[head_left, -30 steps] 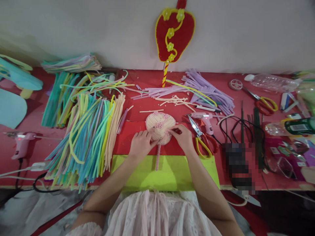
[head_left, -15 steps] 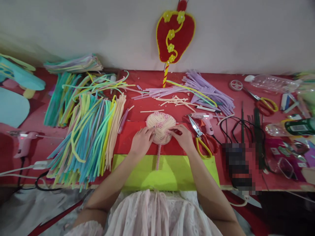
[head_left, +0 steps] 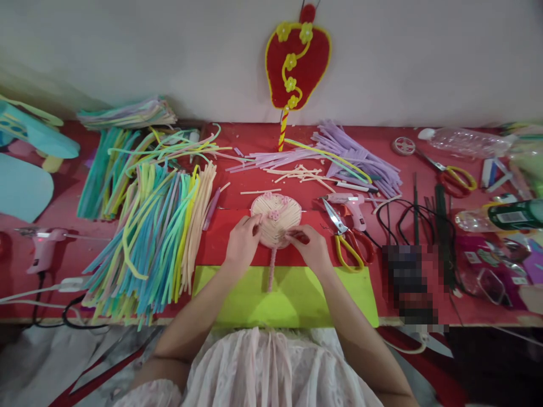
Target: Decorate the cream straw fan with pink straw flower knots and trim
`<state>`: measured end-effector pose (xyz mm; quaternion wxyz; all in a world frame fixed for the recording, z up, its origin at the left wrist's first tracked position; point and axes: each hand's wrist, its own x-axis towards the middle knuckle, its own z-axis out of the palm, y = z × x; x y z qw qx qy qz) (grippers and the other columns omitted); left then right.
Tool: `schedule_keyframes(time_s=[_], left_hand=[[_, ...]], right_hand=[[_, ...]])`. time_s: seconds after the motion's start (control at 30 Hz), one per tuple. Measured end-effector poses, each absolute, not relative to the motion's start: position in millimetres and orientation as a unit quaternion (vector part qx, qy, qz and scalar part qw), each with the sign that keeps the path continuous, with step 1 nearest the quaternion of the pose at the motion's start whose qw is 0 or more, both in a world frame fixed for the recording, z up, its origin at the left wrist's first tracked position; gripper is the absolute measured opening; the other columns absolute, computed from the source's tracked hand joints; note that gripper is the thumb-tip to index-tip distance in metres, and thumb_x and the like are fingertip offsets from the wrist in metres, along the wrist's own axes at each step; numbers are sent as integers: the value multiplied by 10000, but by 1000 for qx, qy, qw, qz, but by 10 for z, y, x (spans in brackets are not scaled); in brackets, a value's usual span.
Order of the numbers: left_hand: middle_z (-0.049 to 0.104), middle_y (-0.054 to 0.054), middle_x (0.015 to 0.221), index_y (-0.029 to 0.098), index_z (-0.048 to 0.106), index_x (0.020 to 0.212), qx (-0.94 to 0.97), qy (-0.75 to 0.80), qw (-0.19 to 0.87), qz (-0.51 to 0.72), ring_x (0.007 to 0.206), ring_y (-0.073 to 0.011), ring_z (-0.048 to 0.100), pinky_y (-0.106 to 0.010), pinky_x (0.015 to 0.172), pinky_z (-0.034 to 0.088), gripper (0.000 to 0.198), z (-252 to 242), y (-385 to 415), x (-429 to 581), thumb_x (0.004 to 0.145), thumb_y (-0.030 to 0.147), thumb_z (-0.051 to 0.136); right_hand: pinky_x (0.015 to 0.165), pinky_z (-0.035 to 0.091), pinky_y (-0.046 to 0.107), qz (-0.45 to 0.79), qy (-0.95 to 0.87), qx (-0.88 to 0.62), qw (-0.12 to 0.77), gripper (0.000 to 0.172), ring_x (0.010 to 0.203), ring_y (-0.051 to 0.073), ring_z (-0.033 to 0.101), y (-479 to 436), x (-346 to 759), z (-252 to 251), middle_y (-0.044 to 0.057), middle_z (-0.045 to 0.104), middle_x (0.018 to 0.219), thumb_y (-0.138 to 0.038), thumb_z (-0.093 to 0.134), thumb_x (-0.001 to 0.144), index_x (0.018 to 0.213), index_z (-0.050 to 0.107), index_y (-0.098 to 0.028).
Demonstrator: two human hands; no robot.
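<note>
A round fan [head_left: 280,233] of cream pipe cleaners lies flat in the middle of the table, with pink flowers [head_left: 275,215] on it. Its pink wrapped handle [head_left: 271,271] points toward me over a yellow-green sheet. At the fan's left edge, my left hand [head_left: 242,240] has thumb and fingertips drawn together in a pinch. My right hand [head_left: 313,246] pinches over the fan's lower right part, close to its surface. Whatever sits between the fingertips of either hand is too small to make out.
Bundles of coloured pipe cleaners [head_left: 153,243] cover the left side. To the right are scissors [head_left: 348,249], a pink glue gun [head_left: 355,210], black cables and plastic bottles [head_left: 466,142]. A red-and-yellow fan [head_left: 299,68] stands at the back. Another glue gun [head_left: 44,249] lies far left.
My right hand has shifted left and slightly down across the fan. My left fingertips have drawn back a little to the left, uncovering more of the fan.
</note>
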<state>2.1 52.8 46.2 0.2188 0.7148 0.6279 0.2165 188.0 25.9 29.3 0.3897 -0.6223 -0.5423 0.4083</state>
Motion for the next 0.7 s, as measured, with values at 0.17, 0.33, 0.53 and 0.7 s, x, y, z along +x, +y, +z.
schedule_keyframes(time_s=[0.17,0.33,0.53,0.7], left_hand=[[638,-46,862,170,636,1055,740,601,205,220,761,-147,606,-255,729,484,251,512,678,-33,832,113,536],[667,-40,882,177,655,996,759,556,259,221,817,-149,624,-261,775,487,211,486,818,-40,828,112,545],[676,-55,923,164,658,969,733,579,264,239,803,-154,633,-276,772,494,185,417,855,3,819,114,561],[683,-48,909,165,663,943,721,565,295,269,796,-141,637,-276,791,505,200,412,849,16,789,67,584]], right_hand=[[732,499,306,411,-510,-634,411,146,756,171,627,166,1781,384,31,675,802,-341,666,747,794,654,-203],[733,489,296,362,-527,-645,420,134,763,166,623,100,1691,332,25,669,801,-344,645,774,798,653,-212],[712,484,279,324,-553,-642,421,119,750,159,612,83,1631,279,25,652,789,-322,617,806,784,650,-210],[713,491,293,312,-554,-643,428,144,737,164,609,91,1663,293,27,648,783,-351,609,810,784,646,-214]])
